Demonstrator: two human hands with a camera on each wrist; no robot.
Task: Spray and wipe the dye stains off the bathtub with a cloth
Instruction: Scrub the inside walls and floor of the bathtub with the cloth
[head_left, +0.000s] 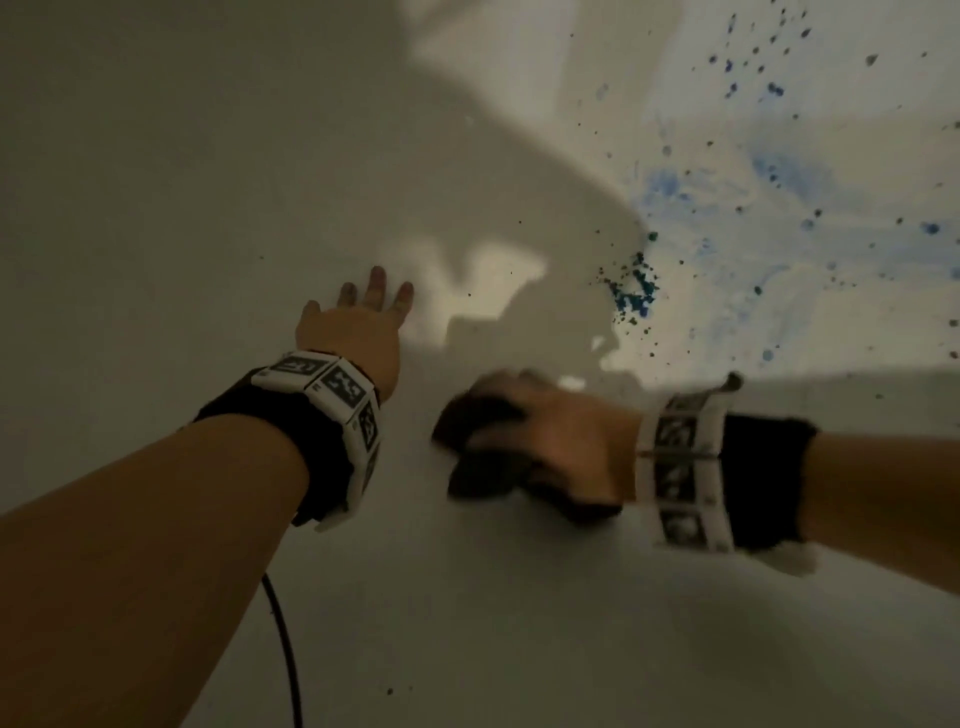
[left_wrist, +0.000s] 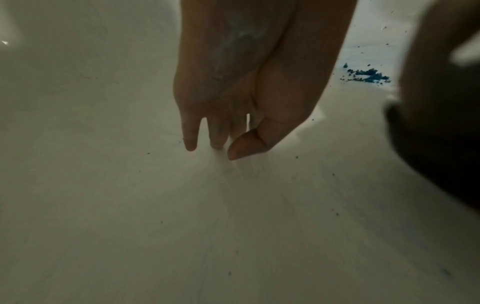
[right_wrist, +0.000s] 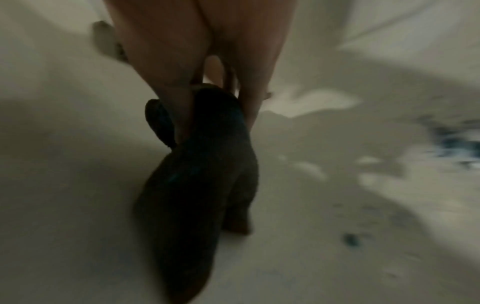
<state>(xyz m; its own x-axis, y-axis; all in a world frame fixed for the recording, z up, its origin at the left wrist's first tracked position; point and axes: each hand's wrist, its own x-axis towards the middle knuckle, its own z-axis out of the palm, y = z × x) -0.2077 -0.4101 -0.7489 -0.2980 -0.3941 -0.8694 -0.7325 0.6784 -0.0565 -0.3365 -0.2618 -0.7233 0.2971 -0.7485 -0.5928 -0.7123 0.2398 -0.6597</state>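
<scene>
Right hand (head_left: 550, 441) is down on the bathtub (head_left: 182, 156) floor w/ a dark cloth (head_left: 478, 447) bunched under it, fingers wrapped round the wad; the hand is motion-blurred. In the wrist view the cloth (right_wrist: 202, 174) hangs dark below the fingers, touching the white surface. Left hand (head_left: 358, 322) is spread flat, fingers straight, tips on the tub, holding nothing; wrist view shows the fingertips (left_wrist: 191, 144) meeting the surface. Blue dye stains (head_left: 727, 208) smeared and speckled over the lit patch, up and right of the cloth, w/ a thicker blue clump (head_left: 631, 291) just beyond the right hand. Black cable (head_left: 283, 649) trails under the left forearm.
</scene>
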